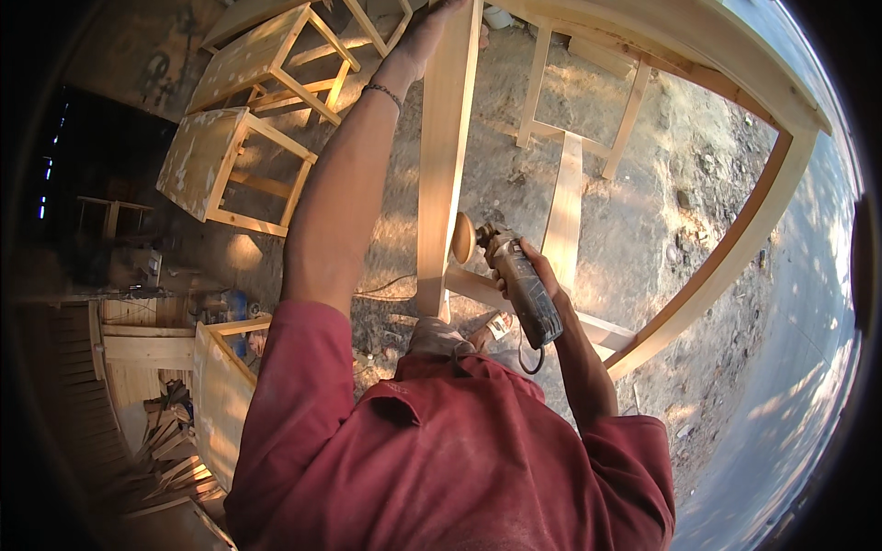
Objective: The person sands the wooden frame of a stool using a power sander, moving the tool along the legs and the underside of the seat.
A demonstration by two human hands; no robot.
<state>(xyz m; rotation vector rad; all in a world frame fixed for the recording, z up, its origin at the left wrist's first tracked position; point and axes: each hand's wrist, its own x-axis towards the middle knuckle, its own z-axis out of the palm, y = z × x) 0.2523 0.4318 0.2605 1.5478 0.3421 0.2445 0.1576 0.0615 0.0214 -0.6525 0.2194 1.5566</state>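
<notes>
A pale wooden board (447, 138) runs away from me, part of a large wooden table frame (721, 266). At its far end my left hand (430, 39) is closed round it, with fingertips showing past the right edge. My right hand (542, 269) grips the body of an angle grinder (530, 296), its cord hanging from the rear. The grinder's round sanding disc (463, 237) faces the board's right side, close to its near end. Whether disc and wood touch, I cannot tell.
To the left stand several wooden stools or small tables (207, 165). Scrap wood (170, 441) is piled at the lower left. A cable (386, 286) lies on the dusty ground beside my feet. A crosspiece (564, 207) spans the frame's inside.
</notes>
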